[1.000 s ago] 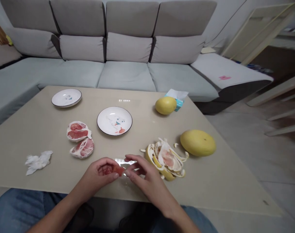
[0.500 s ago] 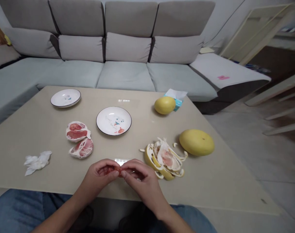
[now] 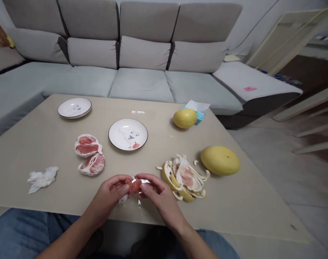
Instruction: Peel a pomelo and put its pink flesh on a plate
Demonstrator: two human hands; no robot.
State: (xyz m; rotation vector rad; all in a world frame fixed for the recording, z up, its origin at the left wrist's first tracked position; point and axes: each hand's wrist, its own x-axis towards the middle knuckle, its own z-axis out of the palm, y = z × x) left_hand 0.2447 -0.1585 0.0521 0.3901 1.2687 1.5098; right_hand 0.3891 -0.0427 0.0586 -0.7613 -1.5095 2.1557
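A small red pomelo segment [image 3: 135, 185] sits between my two hands above the near edge of the beige table [image 3: 39, 136]. My left hand [image 3: 111, 194] pinches its left side, fingers curled, with a bit of white membrane hanging below. On its right side my right hand [image 3: 157, 196] grips it with fingertips pressed together. Two peeled pomelo chunks [image 3: 88, 155] lie to the left, and a heap of yellow peel [image 3: 184, 178] lies just right of my hands.
Two whole pomelos [image 3: 220, 160] [image 3: 184, 118] rest at the right, by a tissue pack [image 3: 198, 109]. White plates [image 3: 127, 134] [image 3: 74, 108] stand mid-table and at the far left. A crumpled tissue [image 3: 42, 178] lies near left. A grey sofa [image 3: 142, 54] stands behind.
My right hand closed its fingers onto the segment, and both hands have drawn together around it. The red flesh now shows more between the fingertips.
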